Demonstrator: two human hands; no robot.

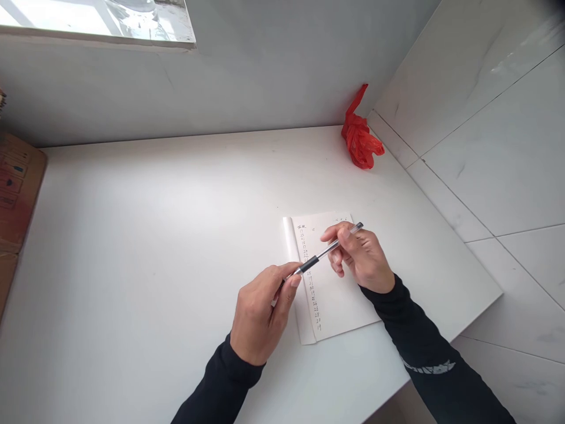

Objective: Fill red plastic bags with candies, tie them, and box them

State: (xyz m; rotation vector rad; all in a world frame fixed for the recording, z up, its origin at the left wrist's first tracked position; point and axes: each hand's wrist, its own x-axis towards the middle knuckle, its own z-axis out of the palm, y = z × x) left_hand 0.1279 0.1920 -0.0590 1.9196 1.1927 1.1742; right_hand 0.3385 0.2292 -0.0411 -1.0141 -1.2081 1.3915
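Observation:
A pen (327,251) with a clear barrel and a dark grip slants above a notepad (342,300). My left hand (263,309) pinches its lower-left tip end between thumb and index finger. Near the upper-right end, my right hand (362,256) holds the same pen between thumb and fingers. The notepad's page has a column of handwritten numbers along its left side, and a turned-over or rolled sheet edge lies at its left. Both hands partly cover the page.
The notepad lies on a white table (154,247). A crumpled red plastic bag (362,141) sits in the back right corner by the tiled wall. A cardboard box (20,188) stands at the far left. Above the grey wall, a window ledge (97,40) shows.

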